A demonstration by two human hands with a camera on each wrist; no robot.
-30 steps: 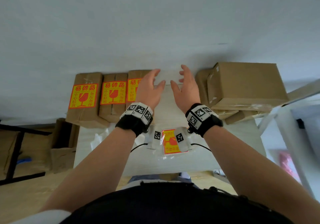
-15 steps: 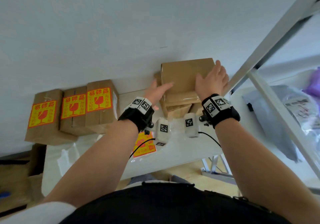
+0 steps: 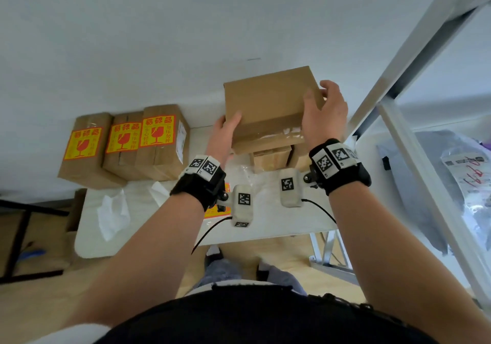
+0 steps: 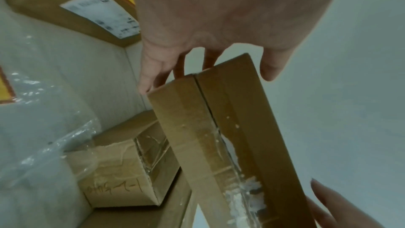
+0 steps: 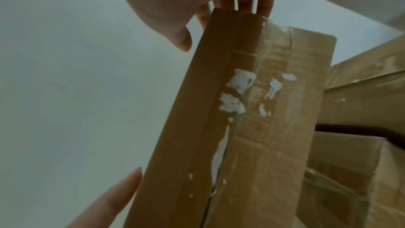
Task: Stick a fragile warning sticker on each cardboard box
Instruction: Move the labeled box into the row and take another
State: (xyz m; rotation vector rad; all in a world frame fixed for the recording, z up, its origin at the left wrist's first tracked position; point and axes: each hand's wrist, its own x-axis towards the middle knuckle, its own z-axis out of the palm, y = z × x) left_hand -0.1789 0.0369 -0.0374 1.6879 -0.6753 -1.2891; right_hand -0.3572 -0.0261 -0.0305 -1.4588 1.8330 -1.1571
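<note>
Both hands, the left hand and the right hand, grip the plain box with curled fingers, probably to carry it for its sticker.

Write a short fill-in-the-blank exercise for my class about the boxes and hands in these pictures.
1. The row on the left has ___ boxes with fragile stickers.
2. The plain box is held by ___ hands.
3. The left hand and right hand grip its opposite ___.
4. The lifted box bears ___ sticker.

Missing words: three; both; sides; no
</note>
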